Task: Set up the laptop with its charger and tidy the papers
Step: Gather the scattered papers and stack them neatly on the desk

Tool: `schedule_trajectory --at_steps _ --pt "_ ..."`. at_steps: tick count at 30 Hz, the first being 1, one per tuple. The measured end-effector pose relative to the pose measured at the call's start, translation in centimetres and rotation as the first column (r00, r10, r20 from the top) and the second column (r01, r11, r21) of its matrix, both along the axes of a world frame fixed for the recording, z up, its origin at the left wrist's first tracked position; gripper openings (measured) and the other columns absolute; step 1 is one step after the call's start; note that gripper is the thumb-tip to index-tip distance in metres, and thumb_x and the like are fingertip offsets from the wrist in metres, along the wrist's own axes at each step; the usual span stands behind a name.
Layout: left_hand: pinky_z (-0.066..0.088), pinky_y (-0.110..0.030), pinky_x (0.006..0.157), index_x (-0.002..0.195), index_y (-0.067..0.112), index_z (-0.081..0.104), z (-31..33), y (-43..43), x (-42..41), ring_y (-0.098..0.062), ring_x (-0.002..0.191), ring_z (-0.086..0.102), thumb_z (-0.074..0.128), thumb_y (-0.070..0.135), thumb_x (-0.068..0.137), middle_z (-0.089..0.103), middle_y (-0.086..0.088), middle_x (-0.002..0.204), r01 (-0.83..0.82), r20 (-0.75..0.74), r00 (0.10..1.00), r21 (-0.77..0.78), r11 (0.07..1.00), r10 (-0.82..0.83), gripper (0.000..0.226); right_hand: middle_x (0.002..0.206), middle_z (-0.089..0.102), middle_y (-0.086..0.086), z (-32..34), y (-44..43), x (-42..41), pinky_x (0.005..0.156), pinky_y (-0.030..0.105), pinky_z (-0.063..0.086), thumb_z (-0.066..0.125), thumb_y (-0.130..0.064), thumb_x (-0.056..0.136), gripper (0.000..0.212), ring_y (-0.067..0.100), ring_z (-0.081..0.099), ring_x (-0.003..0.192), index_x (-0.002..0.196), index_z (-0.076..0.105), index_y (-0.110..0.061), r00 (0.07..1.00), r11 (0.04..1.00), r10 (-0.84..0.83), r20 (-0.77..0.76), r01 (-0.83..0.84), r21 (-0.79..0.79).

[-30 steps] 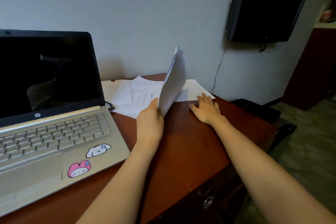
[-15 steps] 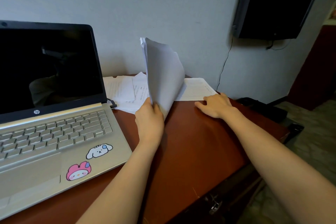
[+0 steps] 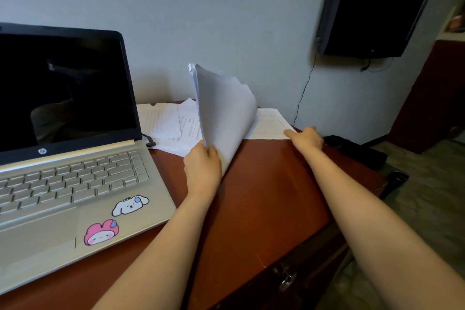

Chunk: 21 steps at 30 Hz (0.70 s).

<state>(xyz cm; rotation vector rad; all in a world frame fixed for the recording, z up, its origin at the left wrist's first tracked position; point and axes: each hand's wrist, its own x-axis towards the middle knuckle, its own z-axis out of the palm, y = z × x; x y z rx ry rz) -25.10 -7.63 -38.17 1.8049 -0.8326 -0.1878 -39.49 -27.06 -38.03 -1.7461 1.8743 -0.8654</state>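
1. Tabletop (image 3: 264, 196): red-brown wood. It carries the laptop on its 9 o'clock side and papers at 12 o'clock, against the wall.
2. Laptop (image 3: 75, 178): silver and open, with a dark screen. It fills the 9 o'clock half of the tabletop.
3. TV (image 3: 372, 5): black and wall-mounted, at 2 o'clock above the tabletop, with a thin cable hanging below it.
4. Sheets (image 3: 171, 123): loose printed pages lying flat and overlapping at 12 o'clock, from just beside the laptop hinge to the 3 o'clock edge.
5. Stack (image 3: 224, 113): white pages raised on end over the sheets. They curl toward 3 o'clock, with the top edge fanned.
6. Left hand (image 3: 201, 171): at the centre of the tabletop. The fingers and thumb pinch the stack's lower corner.
7. Right hand (image 3: 307, 137): at 2 o'clock. One of its fingers (image 3: 289, 132) lies on the near corner of the rightmost sheet. I cannot tell whether the hand pinches or only presses it.
8. Stickers: a white dog (image 3: 130, 205) and a pink-hooded figure (image 3: 100, 233), both on the palm rest at the laptop's 4 o'clock.
9. Plug (image 3: 150, 144): black, against the laptop's 3 o'clock edge by the hinge and touching the sheets.
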Motion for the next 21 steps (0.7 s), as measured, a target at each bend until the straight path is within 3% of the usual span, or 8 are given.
schedule_trajectory --at_steps 3,6,10,13,15,18,19,21 --pt "0.028 -0.027 0.064 0.07 0.004 0.039 -0.4 -0.5 0.3 -0.024 0.074 0.041 0.038 0.008 0.095 0.041 -0.004 0.065 -0.003 -0.037 0.999 0.036 0.999 0.005 0.025 0.138 0.042 0.02 0.9 -1.8 1.2 0.099 0.04 0.039 0.072 -0.035 0.079 0.077 0.037 0.04 0.128 0.134 0.033 0.003 0.999 0.996 -0.045 -0.006 0.046 0.074" --pt "0.027 -0.026 0.062 0.061 0.012 0.032 -0.4 -0.7 0.5 -0.021 0.069 0.039 0.038 0.009 0.095 0.038 -0.001 0.063 0.002 -0.052 0.999 0.062 0.998 0.001 0.035 0.134 0.049 0.016 1.5 -2.9 2.6 0.093 0.038 0.044 0.076 -0.029 0.075 0.076 0.034 0.049 0.123 0.134 0.039 0.002 0.999 0.991 -0.045 0.014 0.043 0.13" --pt "0.029 -0.027 0.064 0.061 0.012 0.033 -0.5 -0.9 0.7 -0.023 0.072 0.042 0.039 0.009 0.094 0.04 0.0 0.064 -0.004 -0.122 0.992 0.041 0.999 0.009 0.034 0.119 0.062 0.014 0.7 -4.0 3.1 0.098 0.043 0.045 0.069 -0.022 0.074 0.05 0.031 0.058 0.11 0.12 0.057 -0.006 0.985 0.986 -0.083 0.149 0.059 0.157" --pt "0.031 -0.026 0.065 0.067 0.007 0.041 -0.3 -0.8 0.8 -0.024 0.075 0.044 0.04 0.009 0.094 0.048 -0.003 0.069 -0.017 -0.16 0.987 0.004 1.0 0.018 0.027 0.113 0.064 0.015 -0.3 -2.8 3.1 0.099 0.041 0.044 0.057 -0.02 0.082 0.036 0.035 0.058 0.106 0.114 0.059 -0.005 0.963 0.987 -0.151 0.223 0.137 0.078" --pt "0.032 -0.027 0.068 0.078 0.002 0.049 0.0 -0.7 0.7 -0.025 0.078 0.045 0.04 0.009 0.094 0.053 -0.009 0.079 -0.024 -0.157 0.987 -0.022 0.999 0.02 0.019 0.102 0.068 0.013 -0.7 -1.7 2.8 0.087 0.037 0.05 0.057 -0.022 0.079 0.035 0.034 0.061 0.097 0.109 0.06 -0.004 0.931 0.991 -0.131 0.341 0.129 0.03" --pt "0.032 -0.028 0.069 0.08 0.001 0.048 0.5 -0.6 0.3 -0.027 0.08 0.045 0.039 0.01 0.094 0.058 -0.017 0.087 -0.013 -0.105 0.994 -0.04 0.999 0.008 0.019 0.047 0.064 -0.003 0.0 0.5 1.8 0.056 0.024 0.044 0.058 -0.013 0.077 0.024 0.02 0.059 0.061 0.099 0.062 -0.004 0.841 0.999 -0.017 0.54 -0.001 0.033" --pt "0.033 -0.029 0.068 0.078 0.002 0.046 0.6 -0.6 0.2 -0.029 0.08 0.047 0.039 0.01 0.094 0.059 -0.019 0.088 -0.005 -0.084 0.996 -0.042 0.999 0.001 0.019 0.039 0.059 -0.006 0.2 1.2 1.4 0.054 0.021 0.042 0.058 -0.01 0.077 0.02 0.017 0.055 0.055 0.097 0.062 -0.005 0.828 0.998 0.033 0.56 -0.061 0.032" --pt "0.032 -0.03 0.066 0.074 0.003 0.043 0.9 -0.5 -0.1 -0.029 0.077 0.046 0.04 0.01 0.093 0.059 -0.019 0.086 0.014 -0.038 0.999 -0.043 0.999 -0.015 0.021 0.042 0.061 -0.004 0.8 3.1 0.3 0.054 0.017 0.043 0.059 -0.005 0.079 0.018 0.015 0.056 0.049 0.097 0.061 -0.004 0.803 0.98 0.128 0.582 -0.194 0.052"
